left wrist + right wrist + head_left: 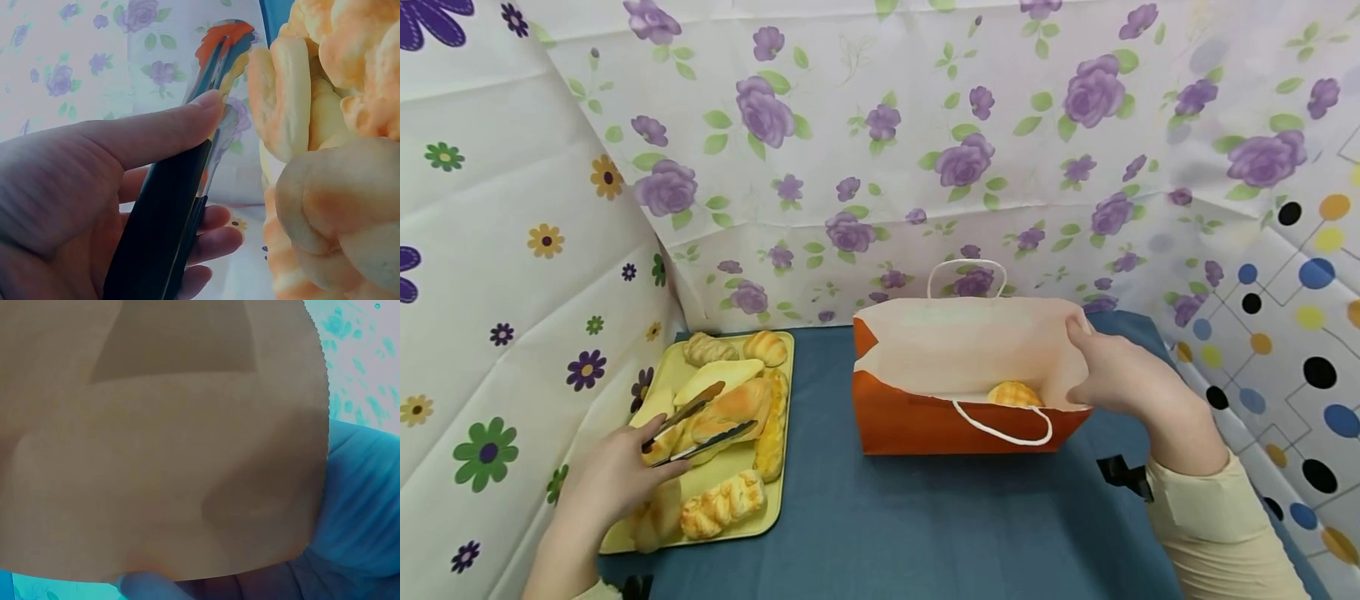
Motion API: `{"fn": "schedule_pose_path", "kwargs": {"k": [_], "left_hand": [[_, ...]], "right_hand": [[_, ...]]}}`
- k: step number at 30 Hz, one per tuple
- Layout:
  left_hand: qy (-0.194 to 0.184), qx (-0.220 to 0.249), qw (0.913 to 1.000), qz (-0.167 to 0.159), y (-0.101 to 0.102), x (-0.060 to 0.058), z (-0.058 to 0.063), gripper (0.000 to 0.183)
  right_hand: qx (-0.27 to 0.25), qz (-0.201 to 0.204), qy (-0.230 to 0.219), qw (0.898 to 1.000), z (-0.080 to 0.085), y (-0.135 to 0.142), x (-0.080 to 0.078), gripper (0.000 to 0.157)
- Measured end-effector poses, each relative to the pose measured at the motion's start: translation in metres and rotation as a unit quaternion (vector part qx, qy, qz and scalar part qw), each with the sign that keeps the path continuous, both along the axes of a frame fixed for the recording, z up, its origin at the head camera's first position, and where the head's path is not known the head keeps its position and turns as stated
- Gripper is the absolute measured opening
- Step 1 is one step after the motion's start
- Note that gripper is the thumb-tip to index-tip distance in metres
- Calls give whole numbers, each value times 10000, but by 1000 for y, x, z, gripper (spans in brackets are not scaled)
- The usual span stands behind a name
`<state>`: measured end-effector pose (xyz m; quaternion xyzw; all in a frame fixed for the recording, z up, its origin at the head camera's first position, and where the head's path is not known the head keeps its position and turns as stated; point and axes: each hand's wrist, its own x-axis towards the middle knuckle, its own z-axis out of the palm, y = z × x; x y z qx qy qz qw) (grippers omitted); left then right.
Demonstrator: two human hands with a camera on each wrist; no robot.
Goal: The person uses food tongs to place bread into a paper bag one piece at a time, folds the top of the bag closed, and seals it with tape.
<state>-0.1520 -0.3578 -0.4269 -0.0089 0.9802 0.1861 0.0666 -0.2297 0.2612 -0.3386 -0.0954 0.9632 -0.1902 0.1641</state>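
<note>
My left hand (pixel 617 467) holds a pair of tongs (pixel 700 410) above the left side of a yellow tray (pixel 775 518). The tongs' dark handles (pixel 159 225) lie between thumb and fingers in the left wrist view. Their two arms are spread over a golden bread roll (pixel 733 410); whether they touch it I cannot tell. On the right, my right hand (pixel 1123 375) pinches the side edge of an orange paper bag (pixel 955 429), whose mouth gapes. A round bun (pixel 1015 393) lies inside it. The bag's pale inner side (pixel 162 475) fills most of the right wrist view.
Around the tray lie several other breads, among them a braided loaf (pixel 724 504) and a long yellow stick (pixel 770 425). White rope handles (pixel 1000 435) hang from the bag. Blue cloth (pixel 820 517) covers the table, and patterned sheets (pixel 850 150) stand on three sides.
</note>
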Motion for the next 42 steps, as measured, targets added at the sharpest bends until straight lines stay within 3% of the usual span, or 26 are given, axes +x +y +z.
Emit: {"fn": "schedule_pose_path", "kwargs": {"k": [7,15,25,35,42], "left_hand": [[-34,-199,9994,-268,-4,-15,0,98],[29,-250,9995,-188,-5,-18,-2,99],[-370,-388,9985,-119,0,-28,0,98],[-582,-443,9968,-333,1,-43,7,93],[-674,-285,9971,-183,-3,-40,3,93]], "right_hand": [[68,-29,-7,10000,1,0,-1,109],[79,-17,41,10000,4,0,-1,110],[118,-22,44,9999,3,-1,-1,110],[143,6,2,9999,2,0,-1,110],[44,-93,-52,9999,1,0,-2,111]]}}
